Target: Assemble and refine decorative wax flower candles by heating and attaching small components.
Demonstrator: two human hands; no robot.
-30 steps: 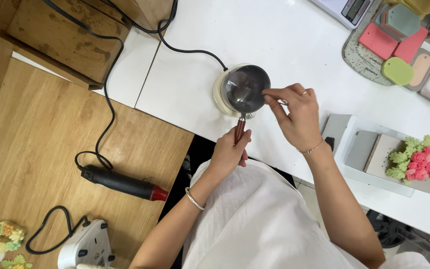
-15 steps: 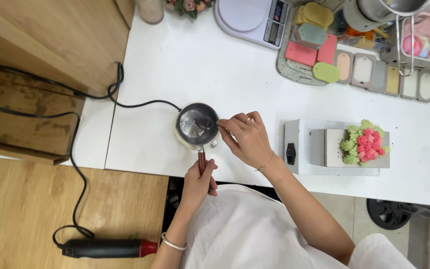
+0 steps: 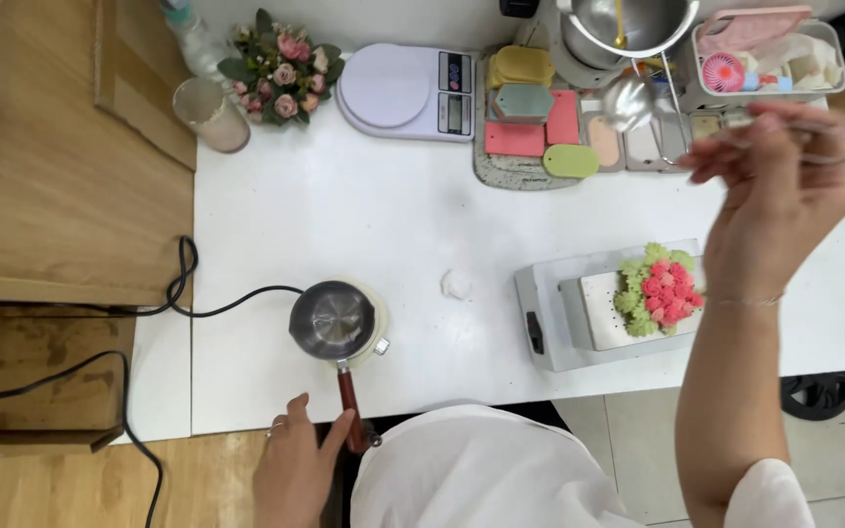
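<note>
A: Item one, the left hand [image 3: 297,467]?

B: At 6 o'clock on the near table [image 3: 344,215] edge. Its fingers [image 3: 336,428] lie loosely spread, thumb and forefinger touching the pot's red-brown handle [image 3: 349,409] without closing round it.

A: The pot [image 3: 333,320]?

B: Small, metal, open-topped. It sits on a cream round base [image 3: 376,318], slightly left of centre, handle pointing to 6 o'clock. A black cord [image 3: 212,305] runs from the base toward 9 o'clock, onto the wooden surface [image 3: 51,186].

A: The right hand [image 3: 775,196]?

B: Raised at 2 o'clock, blurred. Its fingers pinch the thin handle of a metal spoon [image 3: 628,103], whose bowl hangs over the moulds.

A: Below that hand?

B: A grey block [image 3: 564,318] at 3 o'clock, carrying a cluster of pink and green flower shapes [image 3: 655,290].

A: Rear row?

B: At 12 o'clock, a white scale [image 3: 405,93]. To its right, a tray with coloured moulds [image 3: 535,112] in yellow, teal, red and green. Beyond it, a large steel bowl [image 3: 623,24]. At 1 o'clock, a clear bin [image 3: 770,54] holding pink items.

A: Rear left?

B: A bouquet [image 3: 279,64] at 11 o'clock, with a glass [image 3: 210,112] just beside it.

A: Anything loose?

B: One small white lump [image 3: 457,284], mid-table, between pot and block.
</note>
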